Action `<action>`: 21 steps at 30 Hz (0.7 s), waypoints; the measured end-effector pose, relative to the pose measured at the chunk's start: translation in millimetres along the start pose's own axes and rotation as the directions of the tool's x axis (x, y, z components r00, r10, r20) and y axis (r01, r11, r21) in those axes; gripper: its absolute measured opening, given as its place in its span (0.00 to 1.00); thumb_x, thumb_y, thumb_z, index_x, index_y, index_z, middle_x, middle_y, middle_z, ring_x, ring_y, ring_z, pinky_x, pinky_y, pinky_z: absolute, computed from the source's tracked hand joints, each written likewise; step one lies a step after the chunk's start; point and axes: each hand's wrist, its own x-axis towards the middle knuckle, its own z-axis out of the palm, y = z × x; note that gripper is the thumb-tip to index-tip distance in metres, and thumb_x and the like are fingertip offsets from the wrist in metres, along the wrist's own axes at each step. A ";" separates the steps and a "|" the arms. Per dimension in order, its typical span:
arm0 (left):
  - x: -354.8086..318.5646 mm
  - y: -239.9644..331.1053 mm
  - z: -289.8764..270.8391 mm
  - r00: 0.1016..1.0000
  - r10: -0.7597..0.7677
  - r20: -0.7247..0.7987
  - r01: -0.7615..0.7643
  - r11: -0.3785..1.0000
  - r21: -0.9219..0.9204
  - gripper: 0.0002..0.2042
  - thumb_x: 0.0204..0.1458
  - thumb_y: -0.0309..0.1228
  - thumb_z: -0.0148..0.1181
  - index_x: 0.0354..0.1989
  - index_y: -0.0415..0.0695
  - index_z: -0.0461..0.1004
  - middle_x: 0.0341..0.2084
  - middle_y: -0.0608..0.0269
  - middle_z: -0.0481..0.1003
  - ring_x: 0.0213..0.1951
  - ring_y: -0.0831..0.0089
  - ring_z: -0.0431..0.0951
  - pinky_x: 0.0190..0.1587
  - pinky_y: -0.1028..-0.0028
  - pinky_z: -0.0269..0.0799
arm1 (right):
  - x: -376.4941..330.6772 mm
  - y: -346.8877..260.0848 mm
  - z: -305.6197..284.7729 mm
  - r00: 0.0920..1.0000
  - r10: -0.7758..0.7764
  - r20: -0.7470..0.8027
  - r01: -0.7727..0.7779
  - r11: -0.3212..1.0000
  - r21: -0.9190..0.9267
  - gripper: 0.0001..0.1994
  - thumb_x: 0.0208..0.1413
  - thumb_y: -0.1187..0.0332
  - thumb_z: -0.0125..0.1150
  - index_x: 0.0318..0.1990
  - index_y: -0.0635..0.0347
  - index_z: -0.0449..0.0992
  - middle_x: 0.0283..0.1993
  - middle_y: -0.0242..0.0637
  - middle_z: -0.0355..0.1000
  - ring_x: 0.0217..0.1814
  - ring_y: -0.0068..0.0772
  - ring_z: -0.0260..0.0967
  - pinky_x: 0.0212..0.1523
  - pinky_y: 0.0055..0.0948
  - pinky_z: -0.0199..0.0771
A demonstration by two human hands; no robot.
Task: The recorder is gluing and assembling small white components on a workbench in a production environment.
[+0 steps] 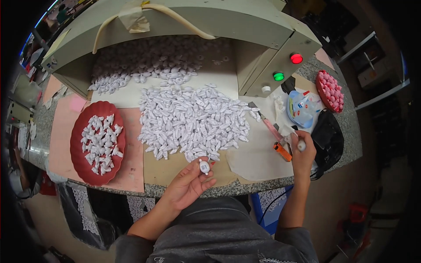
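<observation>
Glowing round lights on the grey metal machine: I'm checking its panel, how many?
2: the red round light high on the front panel, the green round light lower left.

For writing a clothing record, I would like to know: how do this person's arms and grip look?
The left grip and right grip are ungloved, and no watch or bracelet shows. Both forearms are bare up to dark grey sleeves, which end near the elbows. A small red patch shows at the left grip, too small to identify.
</observation>
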 end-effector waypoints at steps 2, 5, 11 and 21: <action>-0.9 -0.8 -1.3 0.999 -0.021 0.038 0.022 1.000 -0.018 0.14 0.58 0.34 0.47 0.52 0.44 0.64 0.44 0.62 0.70 0.42 0.76 0.73 0.50 0.68 0.70 | -8.2 -35.5 -5.4 0.996 0.037 0.082 -0.052 0.981 0.186 0.06 0.51 0.74 0.59 0.34 0.66 0.71 0.28 0.32 0.68 0.29 0.18 0.61 0.31 0.19 0.63; -2.5 -1.3 -4.9 0.997 -0.001 0.079 0.004 0.999 -0.036 0.14 0.58 0.34 0.47 0.51 0.44 0.64 0.45 0.62 0.70 0.44 0.75 0.73 0.51 0.68 0.70 | -22.8 -76.6 6.7 0.924 -0.228 0.306 0.090 0.910 0.404 0.06 0.48 0.77 0.59 0.34 0.66 0.71 0.31 0.35 0.68 0.32 0.23 0.63 0.33 0.20 0.63; -4.4 -2.3 6.0 0.999 0.019 0.036 -0.018 1.000 -0.019 0.15 0.58 0.32 0.48 0.53 0.43 0.64 0.47 0.61 0.70 0.48 0.72 0.71 0.51 0.69 0.70 | -55.9 -117.5 41.8 0.790 -0.371 0.489 -0.018 0.783 0.622 0.07 0.46 0.77 0.62 0.33 0.65 0.71 0.33 0.38 0.69 0.36 0.29 0.66 0.38 0.24 0.65; -0.2 -2.2 -9.1 0.998 0.024 0.051 -0.026 0.999 0.036 0.14 0.56 0.24 0.48 0.52 0.41 0.66 0.48 0.60 0.70 0.48 0.72 0.71 0.49 0.73 0.71 | -86.2 -119.7 72.1 0.765 -0.173 0.621 -0.345 0.704 0.621 0.08 0.51 0.74 0.60 0.35 0.62 0.66 0.33 0.31 0.65 0.36 0.18 0.60 0.38 0.19 0.62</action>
